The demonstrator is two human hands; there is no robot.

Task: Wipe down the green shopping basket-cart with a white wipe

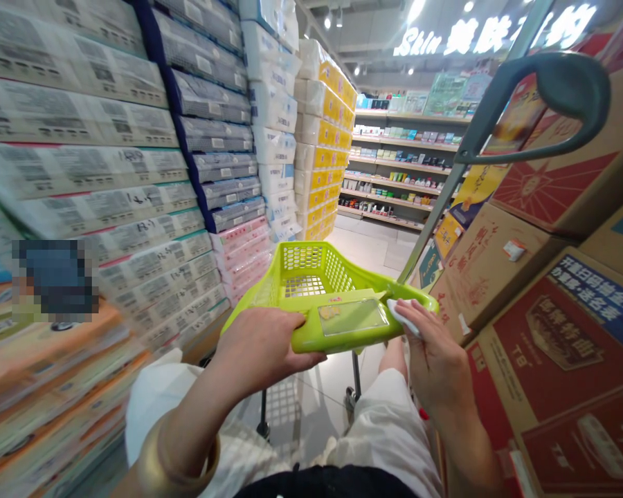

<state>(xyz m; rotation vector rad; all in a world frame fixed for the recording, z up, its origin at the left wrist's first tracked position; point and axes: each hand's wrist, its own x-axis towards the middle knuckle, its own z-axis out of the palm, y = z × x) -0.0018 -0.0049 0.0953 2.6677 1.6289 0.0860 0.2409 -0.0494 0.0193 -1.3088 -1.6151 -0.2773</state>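
A lime-green shopping basket cart [342, 332] stands in front of me, its perforated basket showing bare mesh inside. My left hand [262, 346] is wrapped round the near left end of its rim, thumb underneath. Pressed against the right part of the same rim is a white cloth [405, 319], held under the fingers of my right hand [439, 353]. Between the hands, a clear label panel is set into the rim. From the cart's right side a grey pole rises to a dark grey loop handle [540, 107].
Tall stacks of wrapped paper packs [202, 124] line the left side. Cardboard cartons [550, 332] are piled close on the right. Shelves of small goods [394, 159] stand at the aisle's far end. Tiled floor [378, 242] runs between.
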